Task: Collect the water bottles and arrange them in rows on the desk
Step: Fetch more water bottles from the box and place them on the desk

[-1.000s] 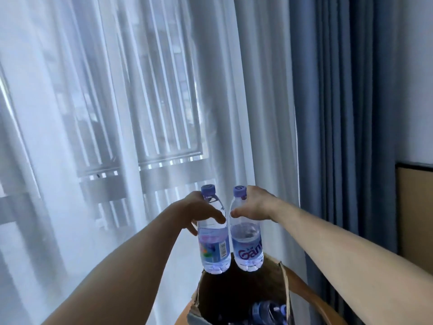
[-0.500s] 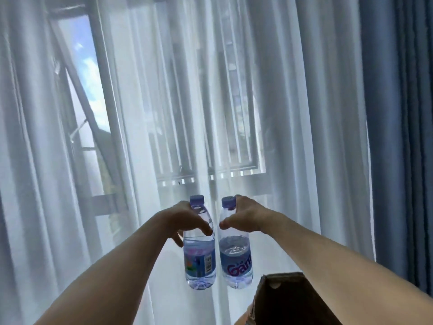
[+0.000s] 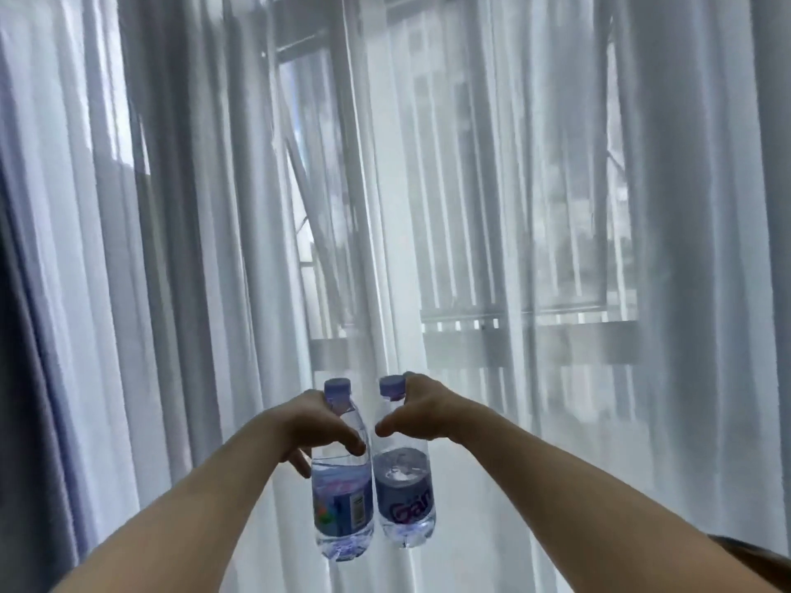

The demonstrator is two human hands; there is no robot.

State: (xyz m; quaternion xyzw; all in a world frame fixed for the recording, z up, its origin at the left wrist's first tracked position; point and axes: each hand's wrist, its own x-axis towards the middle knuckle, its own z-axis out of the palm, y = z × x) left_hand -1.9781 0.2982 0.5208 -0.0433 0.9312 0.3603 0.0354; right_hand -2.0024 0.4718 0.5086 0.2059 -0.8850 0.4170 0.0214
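1. Left hand (image 3: 319, 425): fingers curled round the shoulder of the left bottle (image 3: 342, 502), thumb across its front. Firm grasp, arm outstretched.
2. Right hand (image 3: 421, 415): grasps the right bottle (image 3: 404, 502) at neck and shoulder, thumb pointing towards the other hand.
3. Both bottles are held up in the air, roughly upright and side by side. The bodies are just beside each other; cannot tell whether they touch.
4. Each bottle is clear plastic with a purple cap and is partly filled with water. The left label shows a barcode panel; the right label shows pale lettering, partly legible.
5. Background: sheer curtain (image 3: 685, 250) directly behind the bottles, with a window frame (image 3: 526, 318) visible through it. Dark curtain (image 3: 25, 378) at far left.
6. A brown edge (image 3: 753, 562) shows at the lower right corner, beside the right forearm; too little is visible to identify it.
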